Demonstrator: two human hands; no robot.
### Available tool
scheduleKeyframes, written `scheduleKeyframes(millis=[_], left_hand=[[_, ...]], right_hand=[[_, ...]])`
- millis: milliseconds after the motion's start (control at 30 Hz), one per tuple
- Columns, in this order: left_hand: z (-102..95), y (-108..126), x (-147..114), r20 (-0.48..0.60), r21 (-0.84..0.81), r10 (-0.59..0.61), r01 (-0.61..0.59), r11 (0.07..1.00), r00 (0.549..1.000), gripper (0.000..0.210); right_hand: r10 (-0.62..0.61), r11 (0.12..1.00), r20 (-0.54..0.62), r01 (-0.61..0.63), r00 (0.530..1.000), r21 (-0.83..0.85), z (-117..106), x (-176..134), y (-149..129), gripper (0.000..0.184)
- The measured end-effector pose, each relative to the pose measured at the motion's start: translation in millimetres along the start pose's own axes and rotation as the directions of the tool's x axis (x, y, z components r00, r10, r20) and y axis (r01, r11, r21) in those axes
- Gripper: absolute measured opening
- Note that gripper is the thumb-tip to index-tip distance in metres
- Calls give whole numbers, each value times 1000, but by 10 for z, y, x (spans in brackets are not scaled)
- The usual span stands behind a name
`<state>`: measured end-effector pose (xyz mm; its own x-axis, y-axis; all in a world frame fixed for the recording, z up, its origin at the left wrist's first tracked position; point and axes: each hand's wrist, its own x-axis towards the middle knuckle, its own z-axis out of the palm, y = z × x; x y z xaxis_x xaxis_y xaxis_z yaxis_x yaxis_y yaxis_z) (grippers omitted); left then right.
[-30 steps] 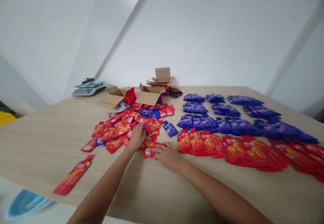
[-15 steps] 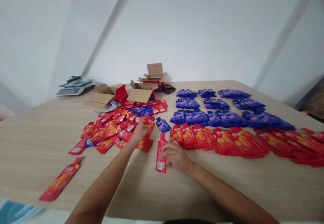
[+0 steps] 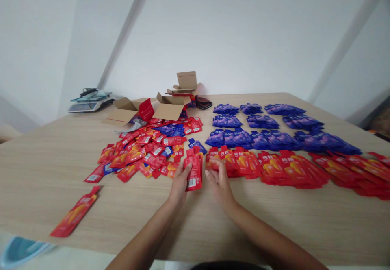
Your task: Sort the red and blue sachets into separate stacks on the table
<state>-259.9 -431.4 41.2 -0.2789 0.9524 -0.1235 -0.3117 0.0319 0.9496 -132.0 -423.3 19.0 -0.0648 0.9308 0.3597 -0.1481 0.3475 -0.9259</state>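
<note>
My left hand (image 3: pixel 179 180) is closed on red spouted-shape pouches (image 3: pixel 195 172), held together in front of me with a barcode side facing me. To their right my right hand (image 3: pixel 219 180) is open, its fingers apart and pointing toward them without a visible hold. A loose heap of red pouches (image 3: pixel 134 152) with a few blue ones lies beyond my left hand. One blue pouch (image 3: pixel 198 144) rests just behind the held ones. Right of it runs a row of overlapping red pouches (image 3: pixel 243 162), mango picture up.
Rows of blue pouch bundles (image 3: pixel 258 140) lie behind the red row. Open cardboard boxes (image 3: pixel 170 109) and a scale (image 3: pixel 89 104) with things on top stand at the back. A single red pouch (image 3: pixel 76 213) lies near the front left edge, above a blue basin (image 3: pixel 21 251).
My left hand has come back from the heap and now holds red pouches at the middle. My right hand has let go of the red pouch and opened beside them.
</note>
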Motion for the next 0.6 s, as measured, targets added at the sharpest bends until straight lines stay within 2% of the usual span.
scheduleKeyframes(millis=[33, 67, 133, 200, 233, 300, 333, 400, 467, 600], left_hand=[[7, -4, -1, 19, 88, 52, -53, 995, 998, 35], [-2, -4, 6, 71, 202, 106, -119, 972, 992, 32], [-88, 22, 56, 225, 451, 205, -288, 845, 953, 29], [-287, 93, 168, 360, 656, 253, -437, 615, 898, 32], [-421, 141, 243, 398, 736, 257, -474, 483, 880, 32], [-714, 241, 398, 420, 871, 179, -450, 198, 890, 39], [-850, 285, 466, 432, 896, 101, -439, 69, 896, 47], [-1057, 358, 565, 459, 882, -33, -459, -108, 888, 60], [-1154, 412, 617, 476, 851, -114, -490, -189, 872, 63], [-1119, 464, 644, 487, 830, -134, -505, -237, 863, 58]], right_hand=[[133, 984, -3, -132, 991, 118, 40, -27, -19, 43], [251, 940, 48, -255, 967, 228, 73, -47, -35, 50], [409, 820, 157, -437, 899, 368, 101, -68, -54, 50], [499, 744, 153, -512, 853, 430, 72, -64, -52, 45], [525, 728, 129, -522, 841, 445, 40, -56, -46, 45], [551, 712, 97, -528, 829, 464, -35, -34, -31, 45], [557, 704, 95, -530, 825, 473, -68, -25, -26, 45], [572, 680, 102, -540, 814, 495, -110, -16, -21, 45], [602, 646, 106, -561, 791, 517, -121, -22, -25, 45], [639, 596, 100, -572, 763, 564, -120, -51, -42, 46]])
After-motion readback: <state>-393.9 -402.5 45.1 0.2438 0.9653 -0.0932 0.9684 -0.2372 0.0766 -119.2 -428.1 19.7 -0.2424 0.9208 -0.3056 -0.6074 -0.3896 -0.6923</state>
